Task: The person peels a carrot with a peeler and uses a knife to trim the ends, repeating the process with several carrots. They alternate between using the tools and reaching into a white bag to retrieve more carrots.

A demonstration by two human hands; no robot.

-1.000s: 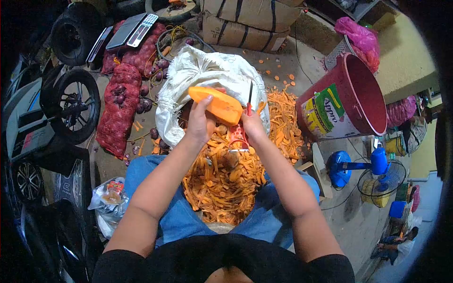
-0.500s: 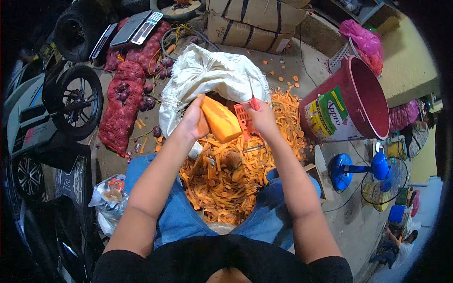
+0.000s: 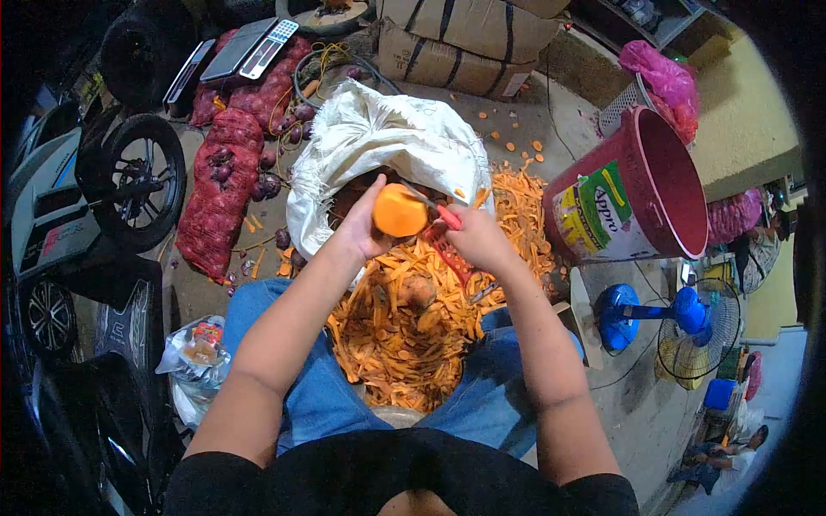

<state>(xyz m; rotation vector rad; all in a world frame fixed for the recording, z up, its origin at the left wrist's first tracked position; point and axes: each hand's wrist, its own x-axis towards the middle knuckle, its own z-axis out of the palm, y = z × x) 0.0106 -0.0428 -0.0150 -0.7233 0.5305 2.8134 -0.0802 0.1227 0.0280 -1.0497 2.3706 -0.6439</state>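
My left hand (image 3: 366, 228) grips a peeled orange vegetable (image 3: 400, 211) at the centre of the frame, fingers wrapped round its back. My right hand (image 3: 480, 239) is closed around a red-handled knife (image 3: 446, 215), its blade touching the vegetable's upper right edge. Below both, a heap of orange peelings (image 3: 400, 335) lies between my knees. Just above is a white sack (image 3: 387, 138). At right, a red bucket (image 3: 654, 172) carries a label (image 3: 602, 215) reading "Appro".
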